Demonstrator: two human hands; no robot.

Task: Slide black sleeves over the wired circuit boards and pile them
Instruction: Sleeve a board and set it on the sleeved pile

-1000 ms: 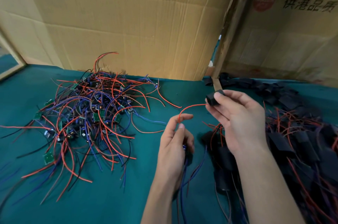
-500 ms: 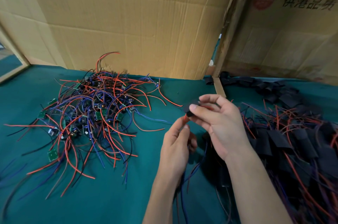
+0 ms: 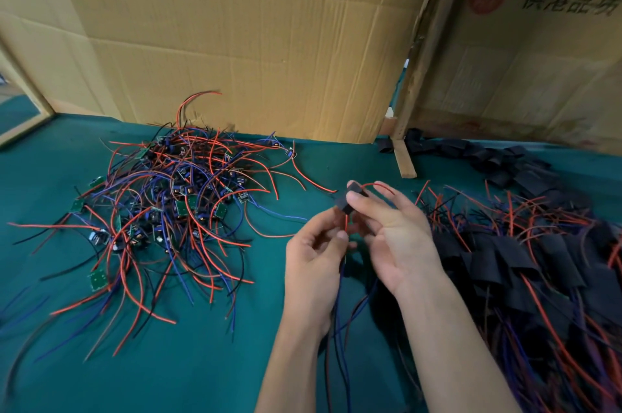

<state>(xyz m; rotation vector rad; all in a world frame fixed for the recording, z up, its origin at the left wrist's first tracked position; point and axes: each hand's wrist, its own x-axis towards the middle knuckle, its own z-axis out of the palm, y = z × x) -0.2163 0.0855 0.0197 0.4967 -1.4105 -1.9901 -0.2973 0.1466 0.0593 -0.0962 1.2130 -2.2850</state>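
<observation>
Between the fingertips: black sleeve [image 3: 346,201] pinched by right hand [image 3: 392,237], thumb over its top, held above the green table [image 3: 202,362].
Left hand [image 3: 314,261]: fingers curled, pinching the red wire [image 3: 346,223] just under the sleeve; board itself hidden.
Handling: likely light, soft, floppy; sleeve mouth probably collapses if squeezed flat, so hold by its edges.
Wires: thin, springy; better pulled gently, solder joints probably fragile.
Left side: unsleeved pile [image 3: 168,203], tangled, apt to snag.
Right side: finished pile [image 3: 525,264] near, loose sleeves [image 3: 498,163] beyond.
Edges: cardboard wall [image 3: 235,42] behind; open room toward the near table edge.
</observation>
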